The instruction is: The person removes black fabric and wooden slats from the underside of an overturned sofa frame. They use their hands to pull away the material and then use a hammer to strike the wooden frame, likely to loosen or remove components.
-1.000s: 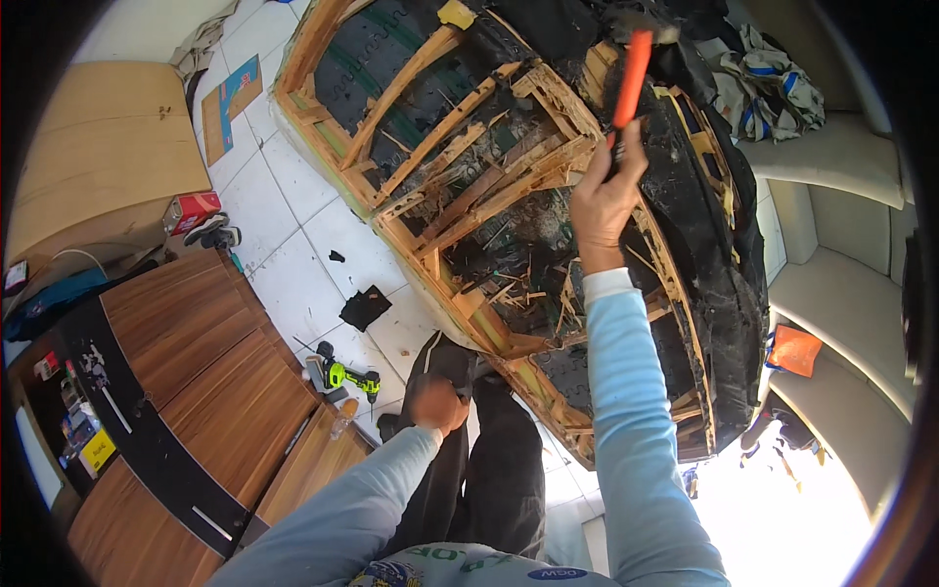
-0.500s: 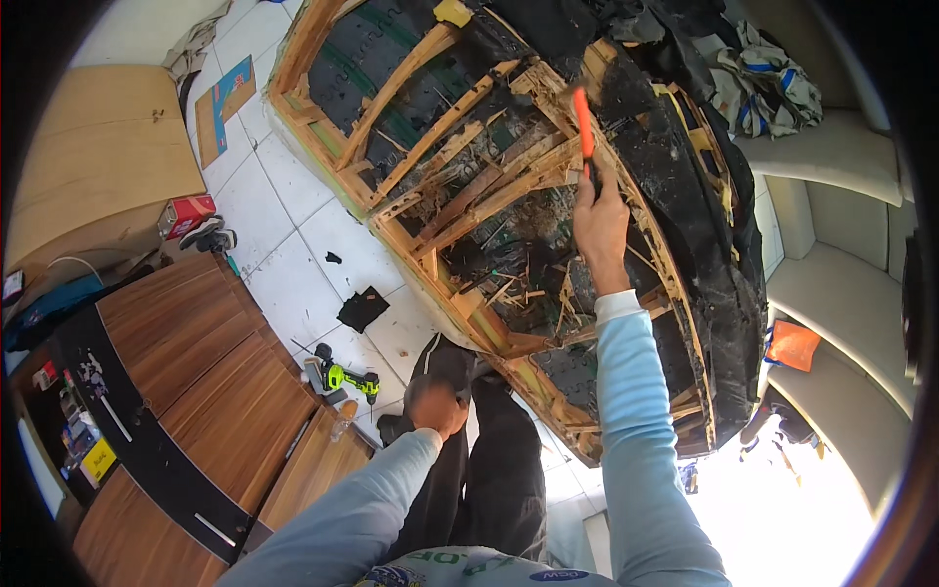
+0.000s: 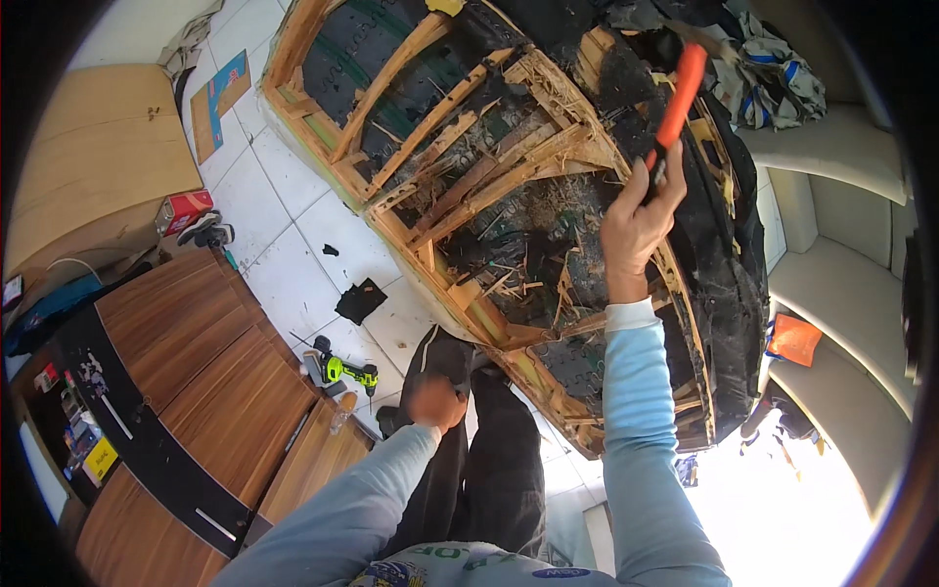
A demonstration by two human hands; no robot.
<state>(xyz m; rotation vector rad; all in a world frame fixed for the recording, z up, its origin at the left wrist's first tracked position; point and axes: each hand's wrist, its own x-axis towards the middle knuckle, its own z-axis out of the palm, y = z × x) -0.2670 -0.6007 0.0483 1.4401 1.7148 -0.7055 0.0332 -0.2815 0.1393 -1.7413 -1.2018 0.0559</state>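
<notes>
My right hand (image 3: 638, 227) is closed round the black lower part of a tool with an orange handle (image 3: 682, 96). It is held up over the right side of a stripped sofa frame (image 3: 548, 161); the tool's far end is too blurred to name. The frame has broken wooden slats, splinters, springs and torn black fabric (image 3: 724, 293). My left hand (image 3: 440, 403) lies on my left knee, near the frame's lower edge. A blur covers part of it, so its fingers cannot be made out.
On the white tiles left of my legs lie a green cordless drill (image 3: 350, 372) and a scrap of black cloth (image 3: 361, 301). Wood-grain drawers (image 3: 196, 342) stand at the left. A pale sofa (image 3: 831, 254) with an orange pouch (image 3: 794, 338) curves along the right.
My right hand has swung right with the orange-handled tool, away from the long wooden rail and over the black fabric. My left hand stays on the knee.
</notes>
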